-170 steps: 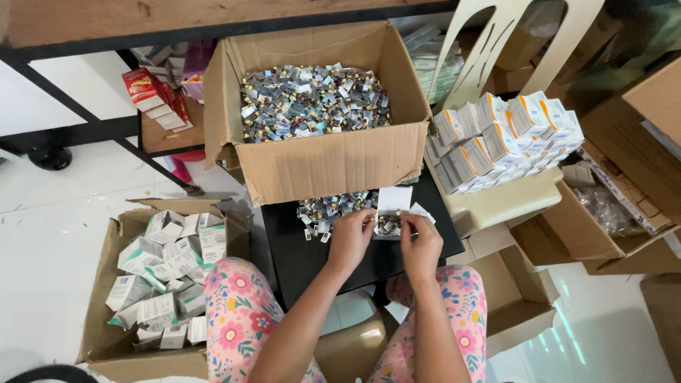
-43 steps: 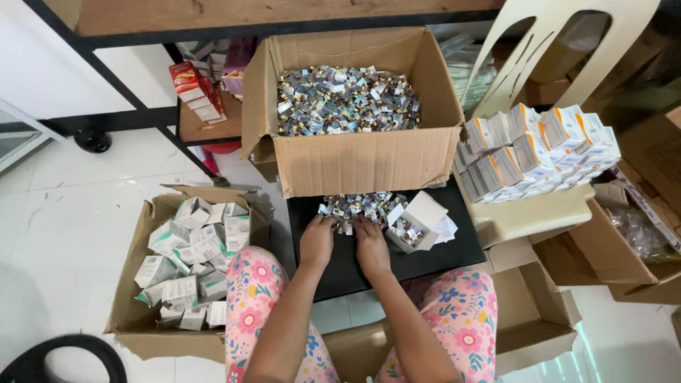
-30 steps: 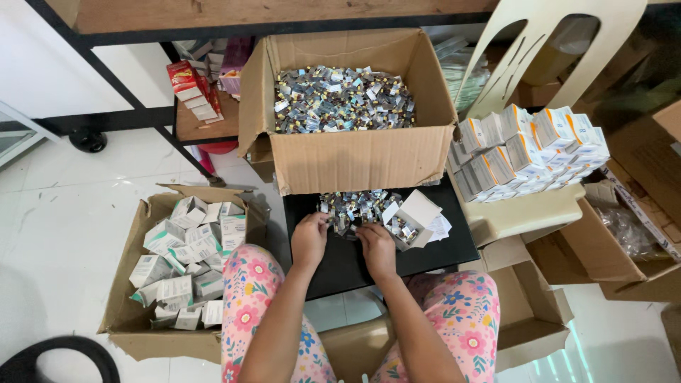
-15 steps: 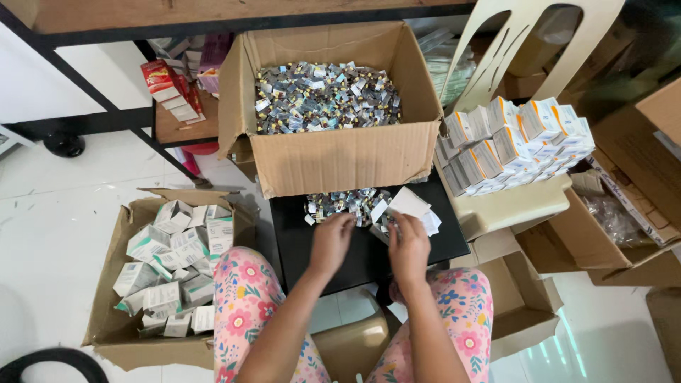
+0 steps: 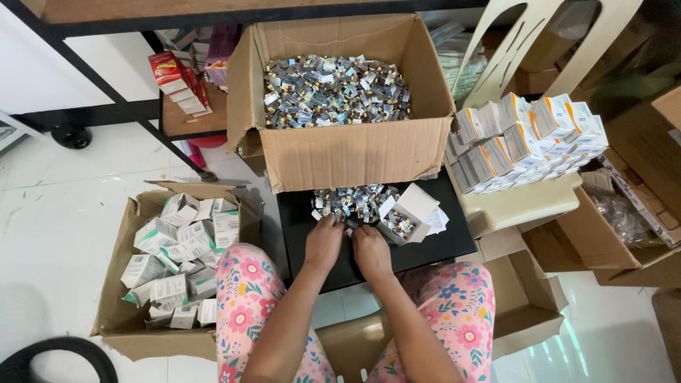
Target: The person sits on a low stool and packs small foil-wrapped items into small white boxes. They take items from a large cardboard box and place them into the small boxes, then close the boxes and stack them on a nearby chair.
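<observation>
My left hand (image 5: pixel 324 241) and my right hand (image 5: pixel 370 248) lie side by side, knuckles up, at the near edge of a pile of small silvery packets (image 5: pixel 351 201) on a black board (image 5: pixel 433 245). The fingers of both hands curl down onto the packets, and the fingertips are hidden. Just right of my right hand stands a small white carton (image 5: pixel 410 211), open and tilted, with a few packets inside. Behind the pile is a large cardboard box (image 5: pixel 355 152) heaped with the same packets.
A floor box (image 5: pixel 117 284) at my left holds several white and green cartons. White and orange cartons (image 5: pixel 525 138) are stacked on a cream plastic chair (image 5: pixel 518 202) at the right. More cardboard boxes (image 5: pixel 617 248) stand right of it. A black-framed shelf (image 5: pixel 184 120) stands behind.
My right hand has left the white carton and moved left, beside my left hand, at the pile. The carton now stands alone with its flap open.
</observation>
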